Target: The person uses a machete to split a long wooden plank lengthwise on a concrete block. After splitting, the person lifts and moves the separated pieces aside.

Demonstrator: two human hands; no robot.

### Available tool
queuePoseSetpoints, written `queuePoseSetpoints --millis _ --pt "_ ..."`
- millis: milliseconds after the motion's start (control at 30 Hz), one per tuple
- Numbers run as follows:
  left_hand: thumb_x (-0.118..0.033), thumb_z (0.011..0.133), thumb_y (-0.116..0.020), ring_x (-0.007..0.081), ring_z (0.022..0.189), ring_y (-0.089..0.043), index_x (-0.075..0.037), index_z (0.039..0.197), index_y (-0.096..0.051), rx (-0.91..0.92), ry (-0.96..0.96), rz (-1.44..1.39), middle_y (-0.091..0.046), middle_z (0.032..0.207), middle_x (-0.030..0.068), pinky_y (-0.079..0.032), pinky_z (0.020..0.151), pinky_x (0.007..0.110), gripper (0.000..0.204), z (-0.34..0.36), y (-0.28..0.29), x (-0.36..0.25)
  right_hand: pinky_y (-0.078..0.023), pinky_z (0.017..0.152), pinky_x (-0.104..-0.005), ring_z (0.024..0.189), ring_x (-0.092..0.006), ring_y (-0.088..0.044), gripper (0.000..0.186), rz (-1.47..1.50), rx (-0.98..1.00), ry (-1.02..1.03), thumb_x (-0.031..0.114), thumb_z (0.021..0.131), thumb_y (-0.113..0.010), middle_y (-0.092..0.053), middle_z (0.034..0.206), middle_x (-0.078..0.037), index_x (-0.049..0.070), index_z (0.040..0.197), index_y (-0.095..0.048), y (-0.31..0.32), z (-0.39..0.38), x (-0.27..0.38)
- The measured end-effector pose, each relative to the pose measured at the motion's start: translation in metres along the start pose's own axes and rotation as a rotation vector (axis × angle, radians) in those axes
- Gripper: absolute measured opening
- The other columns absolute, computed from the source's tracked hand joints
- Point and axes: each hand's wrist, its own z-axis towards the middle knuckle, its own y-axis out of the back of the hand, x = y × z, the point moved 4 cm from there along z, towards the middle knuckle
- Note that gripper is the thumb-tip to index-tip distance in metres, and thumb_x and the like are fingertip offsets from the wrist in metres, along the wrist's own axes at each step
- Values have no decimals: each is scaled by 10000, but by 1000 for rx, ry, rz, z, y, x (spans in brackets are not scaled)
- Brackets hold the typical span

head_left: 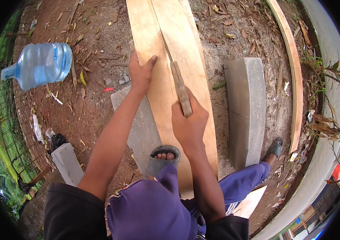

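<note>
Here in the head view, the right hand (191, 120) is curling closed round the brown wooden-handled, thin-bladed saw (180, 86) mid-frame, while the left hand (141, 76) is laying its thumb over the left edge of the long pale-wood board (196, 70) running from top to lower centre, its half-hidden fingers not showing how tightly they're gripping. A dark slit is running from the blade to the top edge, so that stretch is looking cut; below the handle, the wood is appearing whole, apparently still left.

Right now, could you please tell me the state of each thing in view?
Saw: blade in the cut
Board: partly cut lengthwise
Right hand: closed on the saw's handle
Left hand: at the board's left edge, thumb on top
Sandals: both worn
Water jug: lying on its side
Grey block right of the board: lying lengthwise
</note>
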Motion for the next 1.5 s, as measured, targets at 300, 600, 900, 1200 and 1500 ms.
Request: queuePoseSetpoints --millis 300,600,900,1200,1500 --pt "-98 904 -761 186 1018 -662 77 1413 -482 5 -10 -26 -696 1181 149 -526 899 315 606 3 5 0 -525 587 -272 576 -116 -637 542 -42 -57 18 -46 809 -672 -645 676 -129 -82 1344 -595 67 -120 2" --pt "-108 911 -753 188 1026 -658 74 1409 -484 16 -42 -84 -695 1176 151 -529 891 307 595 3 12 -1 -523 553 -327 568 -189 -670 509 -53 -30 99 3 824 -668 -665 707 -189 -64 1325 -611 42 -85 -7" --pt "-91 919 -749 173 1043 -650 74 1418 -482 25 -12 -54 -688 1198 138 -523 908 302 589 4 1 -1 -527 574 -320 552 -215 -671 494 -40 -16 105 20 843 -645 -621 639 -156 -76 1326 -601 15 -16 -8" --pt "-85 908 -759 186 1026 -649 95 1401 -483 -9 -47 -38 -686 1185 153 -518 912 305 593 5 10 9 -519 608 -250 663 -94 -653 417 -135 -35 39 -35 861 -653 -721 828 -122 -83 1275 -649 102 -186 -8" --pt "-69 934 -721 156 1013 -646 54 1358 -526 42 7 10 -682 1177 107 -532 877 297 483 -2 -1 -5 -548 581 -337 563 -201 -661 503 -9 17 -1 11 860 -631 -666 710 -164 -33 1359 -590 12 -12 1"
